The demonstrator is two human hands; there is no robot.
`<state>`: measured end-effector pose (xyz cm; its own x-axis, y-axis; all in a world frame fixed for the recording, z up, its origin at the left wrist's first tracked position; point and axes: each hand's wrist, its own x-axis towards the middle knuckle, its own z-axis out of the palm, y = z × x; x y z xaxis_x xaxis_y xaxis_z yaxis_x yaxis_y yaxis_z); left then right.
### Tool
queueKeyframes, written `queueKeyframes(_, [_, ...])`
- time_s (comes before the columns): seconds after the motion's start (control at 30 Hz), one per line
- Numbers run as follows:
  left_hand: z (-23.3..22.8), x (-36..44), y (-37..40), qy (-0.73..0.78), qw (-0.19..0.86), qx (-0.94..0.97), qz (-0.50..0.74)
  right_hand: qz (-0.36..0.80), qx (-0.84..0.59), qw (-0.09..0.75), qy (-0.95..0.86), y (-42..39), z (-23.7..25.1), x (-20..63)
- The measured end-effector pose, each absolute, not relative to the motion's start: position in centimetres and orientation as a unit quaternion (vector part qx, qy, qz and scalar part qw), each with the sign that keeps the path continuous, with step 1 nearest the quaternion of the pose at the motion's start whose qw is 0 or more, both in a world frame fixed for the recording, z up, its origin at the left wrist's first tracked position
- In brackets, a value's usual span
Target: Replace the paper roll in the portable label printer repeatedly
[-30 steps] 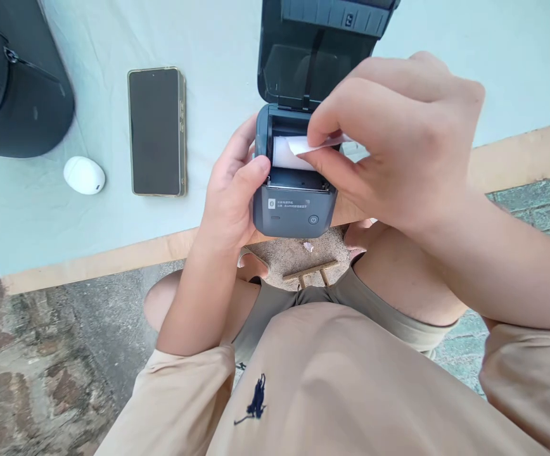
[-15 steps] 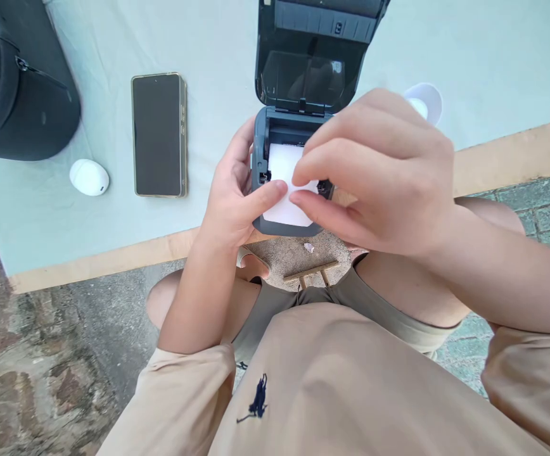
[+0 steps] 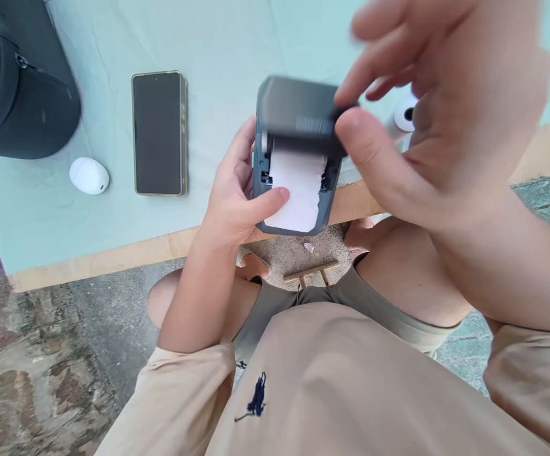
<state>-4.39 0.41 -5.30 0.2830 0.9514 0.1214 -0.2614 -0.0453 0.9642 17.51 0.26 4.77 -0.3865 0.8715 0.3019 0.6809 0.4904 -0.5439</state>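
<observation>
Pale green cloth covers the desk (image 3: 218, 38), with brick paving below. From the left lie a dark bag (image 3: 13, 82), a white earbud case (image 3: 89, 175) and a phone (image 3: 159, 132). At the desk's edge the left hand (image 3: 237, 196) grips the small printer (image 3: 296, 158), thumb pinning the paper strip (image 3: 298, 190). The right hand (image 3: 427, 107), blurred, pinches the half-lowered lid (image 3: 298, 111). Beyond it sits a white roll (image 3: 405, 114). If the thumb slips, the lid could trap the paper crooked.

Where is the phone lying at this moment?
The phone lies flat on the pale table cover, left of the small printer, with a white oval case at its left.
</observation>
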Motion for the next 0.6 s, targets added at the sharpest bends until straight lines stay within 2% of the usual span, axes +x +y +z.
queueKeyframes(0.17, [-5.8, -4.6, 0.5, 0.308, 0.618, 0.532, 0.489, 0.073, -0.387, 0.267, -0.88, 0.3, 4.3, 17.1])
queueKeyframes(0.37, [-4.8, -3.9, 0.0, 0.291, 0.623, 0.498, 0.529, 0.158, -0.404, 0.187, -0.881, 0.1, 5.0, 16.4])
queueKeyframes(0.6, [-4.7, -4.1, 0.2, 0.282, 0.629, 0.514, 0.511, 0.16, -0.441, 0.146, -0.871, 0.0, 5.0, 15.9])
